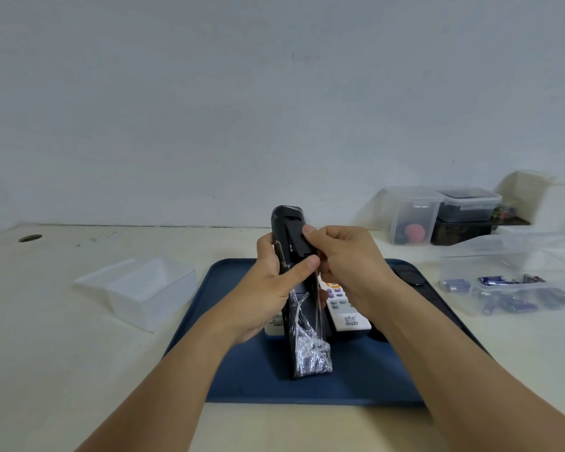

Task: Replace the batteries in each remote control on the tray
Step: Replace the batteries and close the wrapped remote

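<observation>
A plain pale wall backs a cream tabletop (46,321), where a dark blue rectangular tray (356,380) lies in front of the person. Above the tray, the left hand (271,288) is wrapped round a long black plastic remote control (291,256), held nearly upright with its back toward the camera and its lower end still in a crumpled clear plastic sleeve (310,350). The right hand (343,259) pinches the black battery cover (299,243) between thumb and fingertips; whether the cover is coming off or going on cannot be told. A white remote control with coloured buttons (343,308) lies on the tray just behind. To the right, well apart, a clear plastic box (490,265) holds blue batteries (490,282); an open clear box (144,291) stands left of the tray. The remote looks light and stiff, but the loose sleeve seems slippery, so holding the bare body mid-length is probably safest, and the thin cover likely needs gentle sliding pressure.
</observation>
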The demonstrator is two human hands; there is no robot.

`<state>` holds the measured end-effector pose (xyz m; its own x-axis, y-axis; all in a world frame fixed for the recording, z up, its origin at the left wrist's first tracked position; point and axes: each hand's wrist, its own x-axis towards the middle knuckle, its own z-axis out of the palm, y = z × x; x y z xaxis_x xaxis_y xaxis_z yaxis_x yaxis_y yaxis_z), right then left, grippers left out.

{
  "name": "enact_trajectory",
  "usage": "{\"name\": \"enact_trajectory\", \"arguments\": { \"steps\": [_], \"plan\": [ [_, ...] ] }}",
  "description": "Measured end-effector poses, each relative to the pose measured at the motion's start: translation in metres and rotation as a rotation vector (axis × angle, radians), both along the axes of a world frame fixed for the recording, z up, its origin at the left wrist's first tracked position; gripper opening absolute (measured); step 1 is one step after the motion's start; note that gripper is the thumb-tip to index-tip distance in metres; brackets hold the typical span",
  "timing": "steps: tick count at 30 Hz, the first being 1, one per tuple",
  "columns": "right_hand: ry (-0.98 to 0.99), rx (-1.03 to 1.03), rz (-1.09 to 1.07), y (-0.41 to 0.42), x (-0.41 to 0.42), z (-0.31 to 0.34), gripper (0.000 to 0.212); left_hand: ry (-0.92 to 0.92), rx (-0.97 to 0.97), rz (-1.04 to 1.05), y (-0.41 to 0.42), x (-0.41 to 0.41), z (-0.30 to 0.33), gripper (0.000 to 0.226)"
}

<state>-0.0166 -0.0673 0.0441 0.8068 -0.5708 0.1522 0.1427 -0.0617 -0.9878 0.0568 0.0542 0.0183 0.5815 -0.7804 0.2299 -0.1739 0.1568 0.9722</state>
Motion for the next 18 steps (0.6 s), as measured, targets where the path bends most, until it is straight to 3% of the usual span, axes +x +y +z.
{"name": "enact_trajectory", "arguments": {
  "steps": [5, 12, 18],
  "plan": [
    [0.039, 0.031, 0.009, -0.0023, 0.0005, -0.0001, 0.043, -0.044, 0.042, 0.030, 0.0010, -0.0016, 0.0010, 0.040],
    [0.158, 0.079, 0.029, -0.0077, -0.0001, 0.0001, 0.043, -0.056, 0.077, 0.012, 0.0015, 0.0013, -0.0028, 0.045],
    [0.101, 0.060, 0.020, -0.0071, -0.0019, 0.0026, 0.048, -0.019, 0.054, 0.009, -0.0001, -0.0017, -0.0012, 0.042]
  ]
}}
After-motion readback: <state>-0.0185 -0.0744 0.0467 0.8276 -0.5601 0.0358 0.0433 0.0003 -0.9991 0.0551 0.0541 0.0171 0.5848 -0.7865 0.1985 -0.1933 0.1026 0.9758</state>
